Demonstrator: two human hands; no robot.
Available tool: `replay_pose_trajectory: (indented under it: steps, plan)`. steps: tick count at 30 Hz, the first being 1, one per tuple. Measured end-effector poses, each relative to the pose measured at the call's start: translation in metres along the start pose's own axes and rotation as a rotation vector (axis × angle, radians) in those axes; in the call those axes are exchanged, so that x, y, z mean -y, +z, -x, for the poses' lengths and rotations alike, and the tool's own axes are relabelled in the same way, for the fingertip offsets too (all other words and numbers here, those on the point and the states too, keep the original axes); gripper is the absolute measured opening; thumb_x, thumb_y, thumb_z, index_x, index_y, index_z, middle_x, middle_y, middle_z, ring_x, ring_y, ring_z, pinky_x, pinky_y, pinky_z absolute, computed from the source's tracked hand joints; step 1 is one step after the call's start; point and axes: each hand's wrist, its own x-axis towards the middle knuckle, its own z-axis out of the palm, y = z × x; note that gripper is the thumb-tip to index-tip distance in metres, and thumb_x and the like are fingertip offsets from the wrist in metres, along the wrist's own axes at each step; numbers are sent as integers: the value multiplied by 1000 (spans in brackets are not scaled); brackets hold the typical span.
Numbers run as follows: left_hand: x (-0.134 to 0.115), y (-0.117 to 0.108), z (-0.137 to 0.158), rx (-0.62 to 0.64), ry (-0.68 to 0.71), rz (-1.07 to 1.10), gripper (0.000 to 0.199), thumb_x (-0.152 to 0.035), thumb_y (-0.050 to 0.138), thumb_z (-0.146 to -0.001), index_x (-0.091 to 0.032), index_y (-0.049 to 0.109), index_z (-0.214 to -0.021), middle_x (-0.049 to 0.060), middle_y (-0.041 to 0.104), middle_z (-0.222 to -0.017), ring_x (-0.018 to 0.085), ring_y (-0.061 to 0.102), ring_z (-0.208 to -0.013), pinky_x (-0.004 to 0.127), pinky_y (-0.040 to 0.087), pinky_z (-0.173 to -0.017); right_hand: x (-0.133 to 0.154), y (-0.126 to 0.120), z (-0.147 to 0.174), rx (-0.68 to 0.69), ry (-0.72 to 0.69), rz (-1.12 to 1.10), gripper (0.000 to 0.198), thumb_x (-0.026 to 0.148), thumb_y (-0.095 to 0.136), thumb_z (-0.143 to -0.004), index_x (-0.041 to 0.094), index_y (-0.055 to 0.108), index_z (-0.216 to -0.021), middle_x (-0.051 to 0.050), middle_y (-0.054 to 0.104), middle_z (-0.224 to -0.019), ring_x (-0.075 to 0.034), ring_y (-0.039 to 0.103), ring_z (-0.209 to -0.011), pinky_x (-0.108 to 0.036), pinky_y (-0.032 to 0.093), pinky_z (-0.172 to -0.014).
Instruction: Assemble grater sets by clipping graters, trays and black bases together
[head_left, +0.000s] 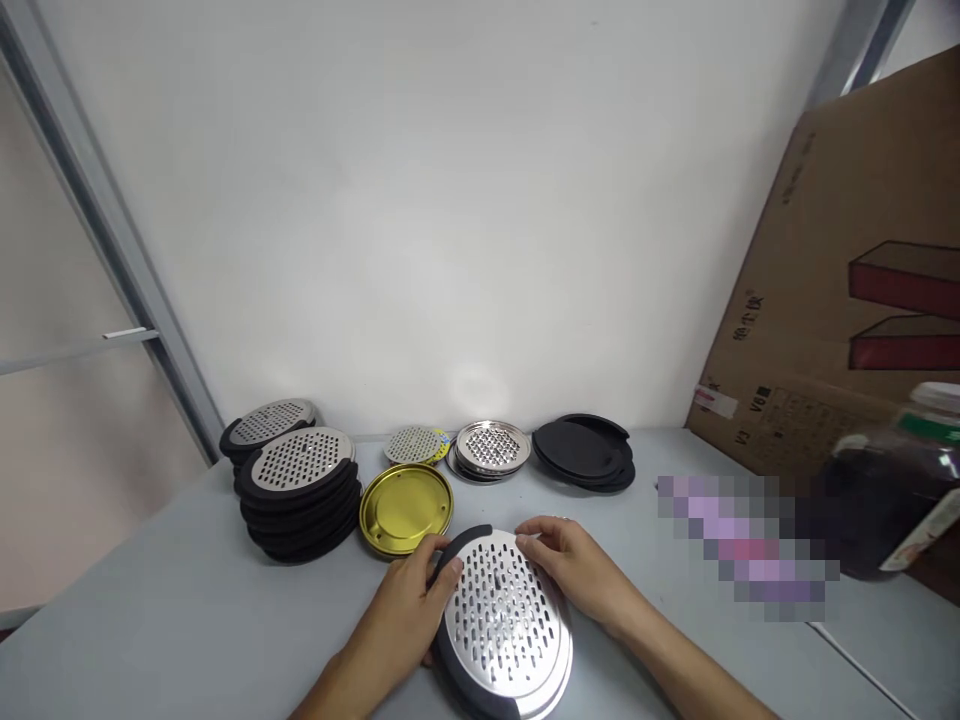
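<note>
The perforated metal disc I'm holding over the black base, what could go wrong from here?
1. The perforated metal disc sits offset on the black base, overhanging toward you; it may seat crooked or slide off.
2. The left hand and right hand grip its rim, so fingers could get pinched.
3. The gold lid lies close behind and could get knocked.

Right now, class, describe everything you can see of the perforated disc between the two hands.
The perforated disc is round, shiny, apparently steel, pierced with rows of oval slots. It lies tilted over a black rim on the grey table. The left hand grips its left edge; the right hand touches its upper right edge.
</note>
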Motion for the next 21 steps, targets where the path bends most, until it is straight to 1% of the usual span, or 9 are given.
replay_pose_trajectory:
  steps: [2,5,7,9,12,15,17,19,21]
  plan:
    - [-2,0,-1,-16,44,-180,33,-45,50,-89,-18,63,-101,8,70,-79,24,64,-73,30,45,-66,1,1,0,-7,-64,138,29,41,56,-84,18,74,-80,-5,74,-76,-24,65,-74,-31,46,-68]
    - [-6,0,-4,-34,90,-442,29,-39,42,-93,-17,61,-91,11,69,-82,26,65,-78,31,41,-70,5,4,1,-42,-149,288,30,37,52,-85,20,75,-75,-6,74,-77,-24,65,-74,-31,44,-68]
    - [-9,0,-5,-38,78,-567,28,-36,39,-94,-18,59,-89,12,69,-82,27,65,-78,31,38,-68,7,6,1,-68,-189,353,31,36,51,-86,21,76,-77,-6,75,-78,-24,65,-75,-32,43,-70]
    - [-12,0,-6,-36,59,-655,28,-35,37,-95,-18,58,-88,12,69,-81,28,66,-77,31,36,-66,8,8,2,-93,-211,403,29,36,52,-87,22,77,-82,-8,75,-82,-25,65,-79,-33,43,-75]
    - [-13,1,-9,-46,48,-735,25,-34,38,-94,-19,57,-89,11,68,-77,28,66,-75,31,34,-63,7,10,4,-125,-206,463,30,37,52,-87,21,75,-96,-10,74,-95,-28,63,-92,-37,41,-85]
    - [-14,-1,-12,-92,59,-749,22,-33,42,-93,-19,58,-94,10,67,-72,27,64,-69,30,34,-60,4,13,4,-127,-187,489,34,37,51,-88,18,71,-108,-12,70,-105,-29,61,-100,-38,40,-89]
    - [-20,-4,-10,-152,111,-706,21,-34,47,-91,-19,60,-94,8,66,-70,25,63,-66,29,35,-60,1,14,5,-131,-193,495,35,37,50,-89,19,69,-111,-12,69,-106,-30,60,-103,-38,41,-90]
    - [-37,-7,-1,-204,223,-569,19,-35,52,-89,-20,64,-90,7,66,-71,23,61,-65,29,38,-62,0,15,5,-151,-219,502,34,36,49,-89,20,68,-113,-12,68,-108,-30,59,-104,-38,41,-91]
    - [-61,-11,15,-170,347,-304,21,-37,55,-88,-23,67,-79,6,67,-74,20,60,-66,29,42,-63,-1,16,5,-169,-249,514,34,35,50,-89,20,67,-114,-12,67,-108,-30,58,-105,-38,41,-92]
